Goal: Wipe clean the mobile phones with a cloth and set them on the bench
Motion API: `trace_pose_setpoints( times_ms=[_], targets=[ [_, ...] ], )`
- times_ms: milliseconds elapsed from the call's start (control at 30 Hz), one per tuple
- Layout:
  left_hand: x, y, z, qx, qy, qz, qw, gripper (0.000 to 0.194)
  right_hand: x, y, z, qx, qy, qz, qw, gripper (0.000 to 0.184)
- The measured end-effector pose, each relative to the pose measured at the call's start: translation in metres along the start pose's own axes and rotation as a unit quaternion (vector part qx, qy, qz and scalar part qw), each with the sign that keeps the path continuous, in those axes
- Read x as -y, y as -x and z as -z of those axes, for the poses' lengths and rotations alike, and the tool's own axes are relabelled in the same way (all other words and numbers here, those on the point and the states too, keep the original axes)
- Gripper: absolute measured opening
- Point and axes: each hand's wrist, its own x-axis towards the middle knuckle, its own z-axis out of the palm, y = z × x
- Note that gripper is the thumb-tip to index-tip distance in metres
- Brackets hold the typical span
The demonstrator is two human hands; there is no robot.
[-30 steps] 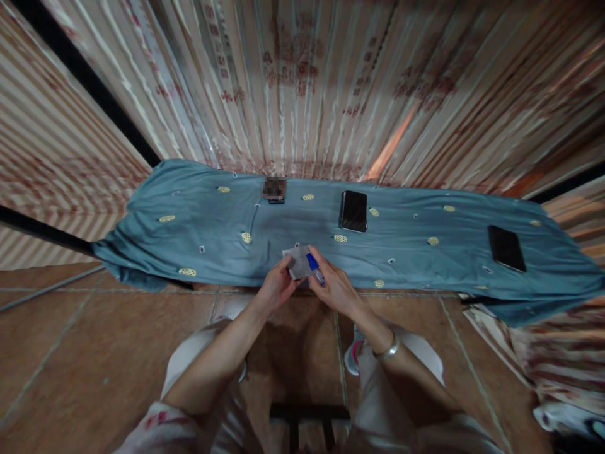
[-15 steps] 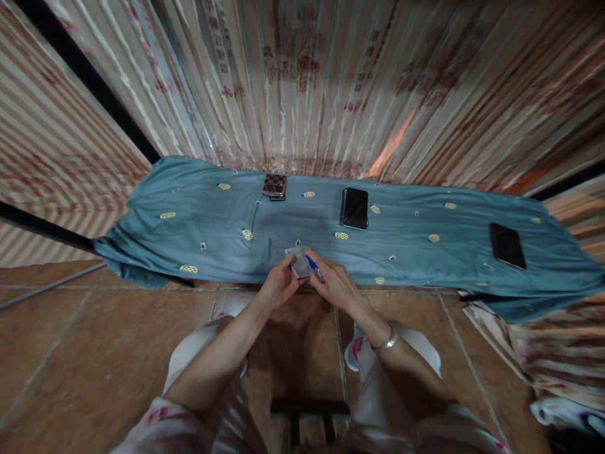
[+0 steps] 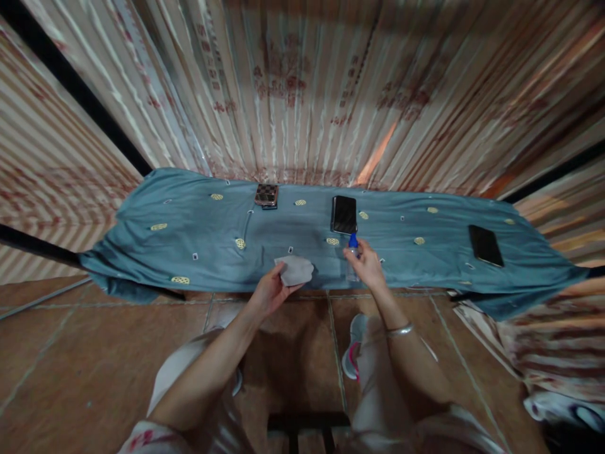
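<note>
My left hand (image 3: 273, 290) is closed on the left end of a pale grey cloth (image 3: 297, 271), which lies spread out flat over the front of the covered table. To the right, my right hand (image 3: 367, 263) grips a small clear bottle with a blue top (image 3: 353, 241). The bottle stands about upright near the table's front edge, its lower part see-through; whether it touches the table I cannot tell. Just behind it lies a black phone-like device (image 3: 345, 213), apparently stacked on something thin.
A blue-green patterned cloth (image 3: 212, 233) covers the long narrow table. At the back left sit checkered flat items (image 3: 267, 194), one on another. Another black flat device (image 3: 486, 245) lies at the right. A striped curtain (image 3: 293, 126) hangs behind; black poles flank the table.
My right hand has moved right, away from the cloth, and the bottle has gone from tilted to upright. The grey cloth now lies more spread out in my left hand.
</note>
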Motion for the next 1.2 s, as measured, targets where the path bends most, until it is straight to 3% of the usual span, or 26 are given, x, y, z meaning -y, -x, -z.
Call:
trace_pose_setpoints(
  times_ms=[100, 233, 467, 567, 600, 633, 700, 767, 800, 833, 900, 1033, 1133, 1200],
  targets=[
    [0.000, -0.001, 0.002, -0.032, -0.005, -0.008, 0.999, 0.023, -0.015, -0.016, 0.007, -0.015, 0.061, -0.061, 0.996, 0.054],
    [0.004, -0.003, 0.003, -0.064, -0.021, -0.033, 0.997, 0.018, -0.022, -0.029, 0.007, -0.046, 0.076, -0.082, 0.993, 0.055],
    [0.014, 0.000, 0.006, -0.028, -0.043, -0.085, 0.995, 0.014, -0.016, -0.031, 0.004, -0.074, 0.049, -0.063, 0.994, 0.060],
    [0.012, 0.005, 0.000, -0.039, -0.052, -0.082, 0.995, 0.012, 0.001, -0.018, -0.001, -0.062, -0.035, -0.030, 0.997, 0.059],
    [0.010, 0.007, -0.004, -0.032, -0.055, -0.081, 0.995, 0.013, 0.009, -0.011, -0.006, -0.021, -0.166, -0.015, 0.986, 0.059],
    [0.009, 0.008, -0.009, -0.021, -0.060, -0.081, 0.995, 0.014, 0.018, -0.003, -0.013, 0.046, -0.316, -0.024, 0.947, 0.061],
    [0.006, 0.009, -0.019, 0.003, -0.074, -0.083, 0.994, 0.013, 0.038, 0.015, -0.030, 0.121, -0.389, -0.027, 0.913, 0.056],
    [0.005, 0.008, -0.027, 0.028, -0.093, -0.093, 0.991, 0.011, 0.055, 0.030, -0.047, 0.200, -0.466, -0.045, 0.861, 0.057],
    [0.004, 0.006, -0.029, 0.038, -0.104, -0.101, 0.989, 0.013, 0.061, 0.036, -0.053, 0.232, -0.504, -0.061, 0.830, 0.056],
    [0.004, 0.004, -0.031, 0.043, -0.114, -0.111, 0.986, 0.015, 0.066, 0.040, -0.059, 0.262, -0.574, -0.103, 0.769, 0.050],
    [0.004, -0.002, -0.032, 0.042, -0.144, -0.132, 0.980, 0.018, 0.071, 0.044, -0.064, 0.280, -0.631, -0.138, 0.710, 0.038],
    [-0.004, -0.016, -0.028, 0.025, -0.286, -0.168, 0.943, 0.031, 0.066, 0.036, -0.063, 0.265, -0.677, -0.182, 0.662, 0.021],
    [-0.025, -0.032, -0.023, 0.011, -0.416, -0.217, 0.883, 0.045, 0.060, 0.030, -0.056, 0.251, -0.693, -0.208, 0.643, 0.017],
    [-0.047, -0.047, -0.018, -0.019, -0.478, -0.288, 0.830, 0.050, 0.058, 0.029, -0.050, 0.242, -0.698, -0.234, 0.633, 0.019]
  ],
)
